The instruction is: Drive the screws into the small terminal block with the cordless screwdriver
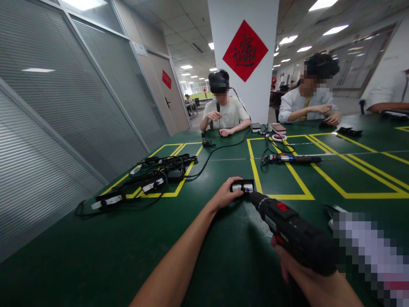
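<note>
Gripped at its left end by the left hand, a small black case with white parts lies on the green table, right at the drill's tip; contact is unclear. The left forearm slants forward from the bottom edge, while the right hand comes from the lower right, beneath the drill. Left fingers and thumb pinch the case; the right hand is wrapped around the drill's handle, largely hidden.
</note>
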A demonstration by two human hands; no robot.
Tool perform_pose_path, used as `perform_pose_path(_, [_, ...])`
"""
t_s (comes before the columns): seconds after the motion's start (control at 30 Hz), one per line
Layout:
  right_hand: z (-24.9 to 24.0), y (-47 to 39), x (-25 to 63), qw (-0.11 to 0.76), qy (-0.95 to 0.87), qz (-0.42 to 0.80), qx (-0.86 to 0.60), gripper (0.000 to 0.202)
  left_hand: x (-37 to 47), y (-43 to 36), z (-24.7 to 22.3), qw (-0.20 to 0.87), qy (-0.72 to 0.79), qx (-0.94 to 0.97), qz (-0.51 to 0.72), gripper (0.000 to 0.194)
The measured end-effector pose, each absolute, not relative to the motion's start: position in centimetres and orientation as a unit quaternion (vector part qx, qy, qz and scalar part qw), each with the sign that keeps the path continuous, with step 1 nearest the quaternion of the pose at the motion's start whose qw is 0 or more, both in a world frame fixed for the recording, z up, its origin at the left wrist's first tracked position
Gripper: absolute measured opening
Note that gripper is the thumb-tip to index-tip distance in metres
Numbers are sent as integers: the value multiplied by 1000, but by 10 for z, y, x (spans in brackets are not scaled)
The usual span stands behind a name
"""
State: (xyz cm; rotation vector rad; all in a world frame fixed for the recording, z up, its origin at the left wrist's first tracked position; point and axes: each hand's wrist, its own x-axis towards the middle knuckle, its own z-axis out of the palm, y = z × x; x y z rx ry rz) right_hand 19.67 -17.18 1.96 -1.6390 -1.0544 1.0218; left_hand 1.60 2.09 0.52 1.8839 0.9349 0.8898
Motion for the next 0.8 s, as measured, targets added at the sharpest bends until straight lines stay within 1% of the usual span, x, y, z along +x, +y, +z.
perform_pose_path(0.2, [16, -170, 199, 461, -424, 406, -666, 19, 16, 20, 7, 414, 374, 752, 351, 49])
perform_pose_path(0.33, [23, -171, 200, 466, -445, 407, -647, 22, 16, 19, 7, 414, 377, 750, 354, 49])
perform_pose_path(0.5, [43, -175, 198, 451, -456, 405, -651, 10, 16, 19, 7, 422, 377, 747, 350, 50])
perform_pose_path(0.57, [47, -177, 200, 438, -458, 406, -659, 10, 17, 20, 6, 428, 374, 745, 350, 50])
perform_pose_path(0.67, [43, -177, 203, 431, -459, 399, -667, 13, 17, 20, 6, 428, 374, 743, 353, 49])
perform_pose_path(0.8, [36, -173, 204, 432, -463, 406, -658, 9, 17, 19, 8, 424, 373, 745, 354, 49])
